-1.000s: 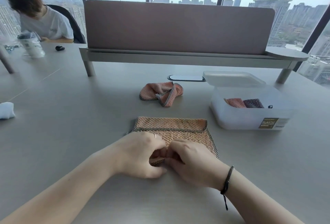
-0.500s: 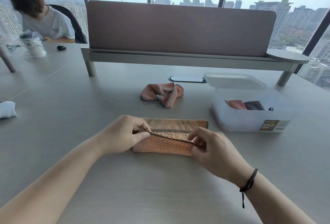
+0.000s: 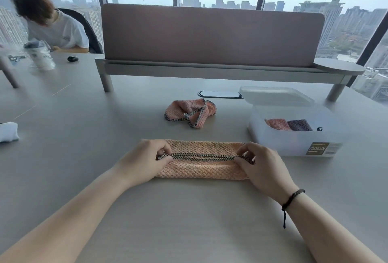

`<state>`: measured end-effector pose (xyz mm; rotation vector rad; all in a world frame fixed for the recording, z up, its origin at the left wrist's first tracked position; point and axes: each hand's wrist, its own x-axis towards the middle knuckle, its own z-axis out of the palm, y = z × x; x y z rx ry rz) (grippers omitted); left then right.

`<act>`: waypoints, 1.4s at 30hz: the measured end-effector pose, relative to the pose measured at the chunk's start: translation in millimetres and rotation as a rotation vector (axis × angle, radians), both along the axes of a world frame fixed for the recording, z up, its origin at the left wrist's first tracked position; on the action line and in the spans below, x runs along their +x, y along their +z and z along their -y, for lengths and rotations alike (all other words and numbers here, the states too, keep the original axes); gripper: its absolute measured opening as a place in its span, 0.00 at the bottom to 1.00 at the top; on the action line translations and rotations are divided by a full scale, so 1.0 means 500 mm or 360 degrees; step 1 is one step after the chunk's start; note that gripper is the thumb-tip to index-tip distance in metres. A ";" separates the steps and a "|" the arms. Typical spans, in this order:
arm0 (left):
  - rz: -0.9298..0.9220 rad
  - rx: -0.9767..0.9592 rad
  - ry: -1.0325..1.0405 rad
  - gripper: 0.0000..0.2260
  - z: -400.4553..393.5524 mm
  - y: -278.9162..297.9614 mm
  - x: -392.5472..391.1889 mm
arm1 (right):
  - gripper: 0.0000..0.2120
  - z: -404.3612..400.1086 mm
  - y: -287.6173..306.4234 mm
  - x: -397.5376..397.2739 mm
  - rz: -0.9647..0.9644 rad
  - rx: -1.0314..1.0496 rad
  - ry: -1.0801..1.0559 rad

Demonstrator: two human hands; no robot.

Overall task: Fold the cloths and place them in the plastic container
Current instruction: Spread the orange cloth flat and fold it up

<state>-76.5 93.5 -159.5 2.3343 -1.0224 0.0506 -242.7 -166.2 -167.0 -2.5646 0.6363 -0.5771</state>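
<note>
The surface [image 3: 63, 157] is wide, grey and matte, and the translucent container [image 3: 294, 143] stands on it at my right, open, its lid [image 3: 275, 96] leaning behind it and two folded cloths, one pink [image 3: 277, 124] and one purple [image 3: 299, 125], already inside. A crumpled pink cloth [image 3: 189, 112] with a dark checked hem lies beyond my hands, well apart from them. The cloth I am working on [image 3: 201, 170] lies flat in front of me, near the container: peach, waffle-woven, doubled into a long narrow band with its dark hems running together along the middle. My left hand [image 3: 142, 162] pinches those hems at the band's left end, thumb and fingers clamped on the edge; my right hand [image 3: 260, 166] pinches them the same way at the right end. The grip sits at both ends, with the cloth stretched between. Half a second ago my hands were closer together and the hem sagged; now it is pulled straight.
</note>
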 end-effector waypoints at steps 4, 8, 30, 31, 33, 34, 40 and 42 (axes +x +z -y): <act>0.0035 -0.0041 0.0017 0.04 0.000 -0.002 -0.002 | 0.06 -0.005 -0.003 -0.004 0.0013 -0.0050 -0.0003; 0.0182 -0.0034 0.0062 0.07 -0.002 -0.007 -0.004 | 0.07 -0.014 0.003 -0.004 -0.0069 -0.0172 0.0004; 0.0004 0.0690 -0.0264 0.38 0.060 -0.019 -0.001 | 0.08 -0.042 0.051 0.037 -0.0110 0.0312 0.0590; 0.0021 0.0729 -0.0299 0.37 0.062 -0.021 -0.002 | 0.10 -0.035 0.042 0.045 -0.0030 0.0127 0.0522; 0.0060 0.0806 -0.0341 0.37 0.066 -0.021 -0.002 | 0.21 -0.020 0.021 0.057 -0.0114 -0.0128 0.0584; 0.0079 0.0840 -0.0361 0.37 0.068 -0.021 0.001 | 0.28 -0.016 0.011 0.061 -0.0241 -0.0196 0.0667; 0.0149 0.0851 -0.0369 0.39 0.079 -0.027 0.007 | 0.41 -0.040 0.003 0.067 -0.0559 -0.0398 0.0869; 0.0152 0.0787 -0.0389 0.40 0.075 -0.025 0.006 | 0.41 -0.045 0.001 0.062 -0.0582 -0.0384 0.0879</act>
